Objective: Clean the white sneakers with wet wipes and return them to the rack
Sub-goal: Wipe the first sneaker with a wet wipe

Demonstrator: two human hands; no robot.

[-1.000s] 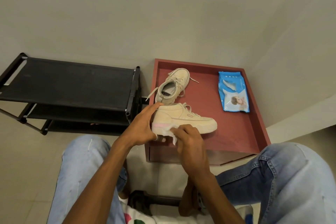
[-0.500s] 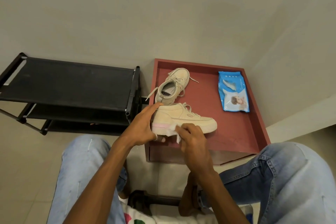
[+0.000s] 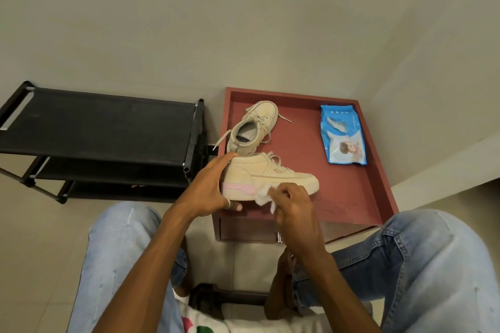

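Pale grey walls meet in a corner behind a low dark-red worktop [image 3: 351,192] with a raised rim. At its near edge a cream-white low-top sneaker [image 3: 270,174] with a pink patch on the heel sole stands side-on, toe pointing away from the left hand [image 3: 208,192]. That hand clasps the heel, with the forefinger along the top of the collar and the thumb under the sole; a ring shows on the thumb. The right hand [image 3: 295,208] has its fingers bunched round a crumpled white wet wipe [image 3: 263,196], pressing it against the side of the sole just ahead of the pink patch. Just beyond the left hand's fingertips a second cream-white sneaker [image 3: 254,130] sits upright, its opening facing the camera and its laces loose. Beyond the right hand, well apart from both shoes, a blue plastic pack of wet wipes [image 3: 342,138] lies flat. Outside the left hand stands a black metal-and-fabric shoe rack [image 3: 97,127] with tiered shelves, beside the worktop. Light-blue jeans [image 3: 433,265] cover the knees on either side of the arms.
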